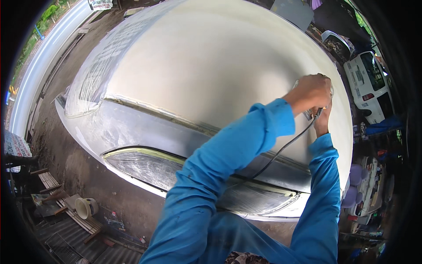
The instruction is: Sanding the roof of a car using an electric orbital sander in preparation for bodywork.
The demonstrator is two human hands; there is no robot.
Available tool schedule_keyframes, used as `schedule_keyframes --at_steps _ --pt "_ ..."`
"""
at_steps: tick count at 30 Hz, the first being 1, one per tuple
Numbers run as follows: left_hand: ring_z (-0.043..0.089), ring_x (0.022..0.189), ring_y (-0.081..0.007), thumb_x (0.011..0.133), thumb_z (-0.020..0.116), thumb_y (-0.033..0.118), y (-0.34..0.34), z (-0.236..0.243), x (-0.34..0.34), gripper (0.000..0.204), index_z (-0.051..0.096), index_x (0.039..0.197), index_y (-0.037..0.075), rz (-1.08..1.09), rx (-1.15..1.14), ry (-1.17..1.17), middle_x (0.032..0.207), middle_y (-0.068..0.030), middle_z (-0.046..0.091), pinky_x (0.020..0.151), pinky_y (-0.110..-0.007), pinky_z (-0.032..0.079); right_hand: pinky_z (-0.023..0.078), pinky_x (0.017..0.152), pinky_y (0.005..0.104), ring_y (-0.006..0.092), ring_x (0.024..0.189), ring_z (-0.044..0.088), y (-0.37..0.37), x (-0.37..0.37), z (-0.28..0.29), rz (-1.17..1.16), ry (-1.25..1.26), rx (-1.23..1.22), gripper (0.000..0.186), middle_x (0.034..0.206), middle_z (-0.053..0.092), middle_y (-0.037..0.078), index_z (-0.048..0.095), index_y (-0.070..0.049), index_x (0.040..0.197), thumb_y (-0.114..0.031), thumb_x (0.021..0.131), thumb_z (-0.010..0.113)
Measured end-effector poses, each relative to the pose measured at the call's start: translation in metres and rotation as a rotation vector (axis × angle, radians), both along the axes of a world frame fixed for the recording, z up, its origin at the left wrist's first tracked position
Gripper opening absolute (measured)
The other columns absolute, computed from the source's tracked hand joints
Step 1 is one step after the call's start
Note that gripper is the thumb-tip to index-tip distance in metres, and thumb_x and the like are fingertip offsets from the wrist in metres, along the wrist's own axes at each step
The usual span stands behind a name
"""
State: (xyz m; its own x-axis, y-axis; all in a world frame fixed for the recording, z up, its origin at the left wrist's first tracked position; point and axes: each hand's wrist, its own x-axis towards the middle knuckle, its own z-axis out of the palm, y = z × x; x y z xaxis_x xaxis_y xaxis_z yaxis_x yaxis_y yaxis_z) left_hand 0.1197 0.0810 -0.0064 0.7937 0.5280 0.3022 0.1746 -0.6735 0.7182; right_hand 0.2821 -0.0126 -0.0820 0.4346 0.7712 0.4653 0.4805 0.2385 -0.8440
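Film [90,83] is covering the car [94,127] at ten o'clock, and wrap is masking the lamp [145,166] at eight. The pale panel [189,57] is spreading across twelve. From four o'clock, a cord [283,149] is running up to the tool [307,114], which is sitting on the panel between two and three. Your left hand [307,91] and right hand [323,120] are both gripping it, fingers mostly hidden. Uneven pressure could be tipping it into a gouge; a dragging cord could be scuffing or snagging.
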Motion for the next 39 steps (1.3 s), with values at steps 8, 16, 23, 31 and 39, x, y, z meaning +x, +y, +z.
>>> schedule_keyframes --at_steps 8,16,23,31,39 --pt "0.075 0.079 -0.027 0.09 0.072 0.016 0.135 -0.075 -0.244 0.027 0.069 0.115 0.007 0.572 0.173 -0.155 0.092 -0.0148 0.075 0.071 -0.036 0.058 0.054 0.087 0.0317 0.0206 0.094 0.068 0.098 0.002 0.022 -0.247 -0.117 -0.172 0.062 0.107 0.069 0.012 0.063 0.006 0.122 -0.032 0.078 0.086" --pt "0.057 0.065 -0.0079 0.092 0.064 0.002 0.162 -0.11 -0.365 0.022 0.069 0.113 -0.002 0.828 0.05 -0.118 0.084 -0.0075 0.071 0.061 -0.024 0.046 0.055 0.083 0.0323 0.0195 0.09 0.068 0.267 -0.051 0.017 0.007 -0.223 -0.192 0.055 0.105 0.07 0.011 0.067 0.004 0.116 -0.032 0.079 0.085" --pt "0.045 0.064 -0.0032 0.095 0.068 0.004 0.153 -0.107 -0.377 0.018 0.07 0.112 -0.002 0.818 -0.027 -0.227 0.082 -0.0008 0.065 0.057 -0.021 0.037 0.057 0.079 0.0305 0.0192 0.085 0.071 0.389 -0.107 0.008 0.102 -0.329 -0.197 0.055 0.101 0.071 0.012 0.069 0.004 0.114 -0.036 0.079 0.084" --pt "0.037 0.06 -0.0027 0.093 0.072 0.006 0.148 -0.093 -0.389 0.02 0.07 0.112 -0.001 0.882 -0.107 -0.28 0.079 0.0024 0.059 0.054 -0.021 0.031 0.055 0.089 0.0303 0.021 0.094 0.072 0.474 -0.184 -0.002 0.312 -0.414 -0.168 0.063 0.101 0.072 0.012 0.069 0.001 0.118 -0.045 0.077 0.083" --pt "0.036 0.059 -0.0021 0.09 0.074 0.004 0.143 -0.086 -0.393 0.021 0.07 0.111 -0.001 0.886 -0.137 -0.299 0.077 0.002 0.059 0.053 -0.021 0.029 0.053 0.091 0.0315 0.0164 0.101 0.065 0.538 -0.252 -0.009 0.476 -0.416 -0.083 0.047 0.11 0.071 0.005 0.068 -0.005 0.115 -0.031 0.081 0.086"
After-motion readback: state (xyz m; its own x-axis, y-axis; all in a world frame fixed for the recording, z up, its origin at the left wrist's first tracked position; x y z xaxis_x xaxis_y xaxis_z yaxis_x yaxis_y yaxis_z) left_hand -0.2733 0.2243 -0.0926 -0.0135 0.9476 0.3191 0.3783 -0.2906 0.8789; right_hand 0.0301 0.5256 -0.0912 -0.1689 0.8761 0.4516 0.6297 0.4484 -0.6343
